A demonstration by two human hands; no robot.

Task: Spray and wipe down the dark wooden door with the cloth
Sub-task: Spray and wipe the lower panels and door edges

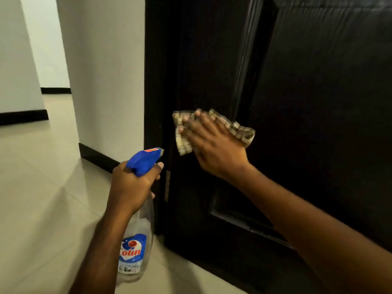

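The dark wooden door fills the right side of the head view, with a raised panel edge running down its middle. My right hand presses a patterned beige cloth flat against the door's left stile, fingers spread and straight. My left hand grips the neck of a clear spray bottle with a blue trigger head. The nozzle points toward the door's hinge edge, and the bottle hangs below my fist.
A white wall with a black skirting board stands left of the door frame. Pale floor tiles stretch to the left, down a corridor. A hinge shows on the door's left edge.
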